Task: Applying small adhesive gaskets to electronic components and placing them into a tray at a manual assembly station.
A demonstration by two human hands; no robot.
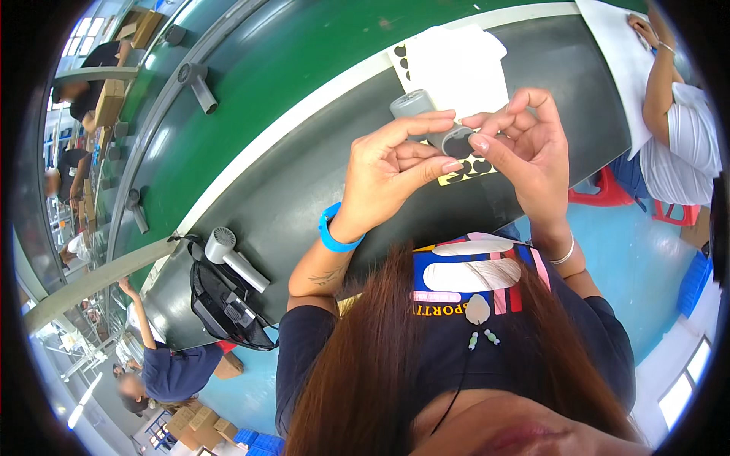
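A grey hair dryer (411,103) lies under my hands, its round vented head pointing away and its handle end toward me. My left hand (395,156) grips the handle between thumb and fingers. On the handle's end sits a black round sticker (458,144), and my right hand (528,144) pinches at its edge with thumb and forefinger. Whether the sticker lies fully flat there, I cannot tell. Just below my fingers is a yellow sheet (473,170) with several black round stickers, partly hidden by my hands. White sheets (460,64) lie beyond the dryer.
At the left on the dark table (296,182) are a second grey hair dryer (222,245) and a black bag (217,300). More hair dryers (196,85) stand along the green conveyor belt (304,57). A co-worker's arm (660,99) is at the right, near a red stool (602,191).
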